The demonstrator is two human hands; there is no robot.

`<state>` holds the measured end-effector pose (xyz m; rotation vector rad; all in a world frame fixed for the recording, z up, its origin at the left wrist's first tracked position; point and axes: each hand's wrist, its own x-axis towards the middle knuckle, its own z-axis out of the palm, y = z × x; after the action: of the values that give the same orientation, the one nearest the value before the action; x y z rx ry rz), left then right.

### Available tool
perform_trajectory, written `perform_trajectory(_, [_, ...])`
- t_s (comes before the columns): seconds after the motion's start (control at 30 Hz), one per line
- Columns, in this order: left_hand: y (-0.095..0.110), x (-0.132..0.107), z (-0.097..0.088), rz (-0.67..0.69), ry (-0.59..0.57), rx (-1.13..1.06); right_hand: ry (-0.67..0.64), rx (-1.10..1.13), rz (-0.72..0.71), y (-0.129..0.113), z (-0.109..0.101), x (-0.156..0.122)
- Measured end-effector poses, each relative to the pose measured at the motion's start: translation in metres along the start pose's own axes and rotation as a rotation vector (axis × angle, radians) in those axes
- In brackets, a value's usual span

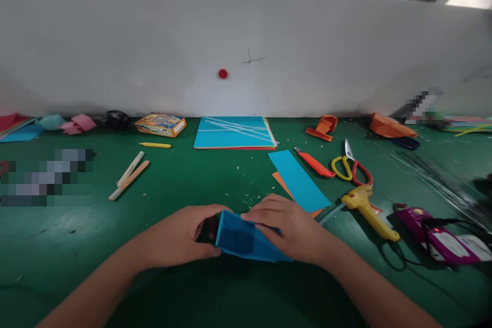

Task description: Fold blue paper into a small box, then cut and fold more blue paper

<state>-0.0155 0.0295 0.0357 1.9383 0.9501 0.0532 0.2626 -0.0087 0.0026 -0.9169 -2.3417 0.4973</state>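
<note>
Low in the head view, both hands are on a folded blue paper box [240, 238] near the table's front edge. My left hand [180, 236] grips its left end, thumb below and fingers above. My right hand [286, 225] lies over the right part of the box, its fingertips pressed on the upper side; part of the paper is hidden under the palm. Just beyond my right hand lie a blue paper strip [298, 177] and an orange strip [282, 184] partly beneath it. A yellow glue gun [371, 212] rests to the right of that hand.
A red utility knife [315, 163] and scissors [351, 164] lie right of the strips. A purple power device [438, 236] with cables stands at the right. Stacked paper sheets [230, 136], a small carton [161, 125] and folded orange paper [325, 127] line the white back panel [154, 51].
</note>
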Motion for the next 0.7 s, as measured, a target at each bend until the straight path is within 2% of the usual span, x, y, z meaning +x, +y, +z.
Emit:
perform_trajectory(0.27, [-0.010, 0.005, 0.004, -0.074, 0.103, -0.003, 0.443, -0.080, -0.025, 0.001, -0.005, -0.002])
perform_trajectory(0.33, [-0.009, 0.005, 0.005, -0.091, 0.176, 0.038, 0.517, -0.113, -0.025, -0.001, -0.006, -0.002])
perform_trajectory(0.43, [-0.005, 0.008, 0.008, -0.195, 0.369, 0.223, 0.586, -0.150, -0.008, -0.004, -0.006, -0.003])
perform_trajectory(0.5, [-0.003, 0.009, 0.011, -0.307, 0.503, 0.398, 0.542, -0.087, 0.041, -0.005, -0.005, -0.004])
perform_trajectory(0.57, [-0.001, 0.010, 0.016, -0.369, 0.586, 0.562, 0.419, -0.003, 0.129, -0.005, -0.002, -0.004])
perform_trajectory(0.63, [0.001, 0.011, 0.020, -0.338, 0.578, 0.669, 0.275, 0.015, 0.246, -0.004, 0.001, -0.003])
perform_trajectory(0.7, [0.002, 0.010, 0.025, -0.248, 0.498, 0.688, 0.167, -0.023, 0.360, -0.004, 0.004, -0.001])
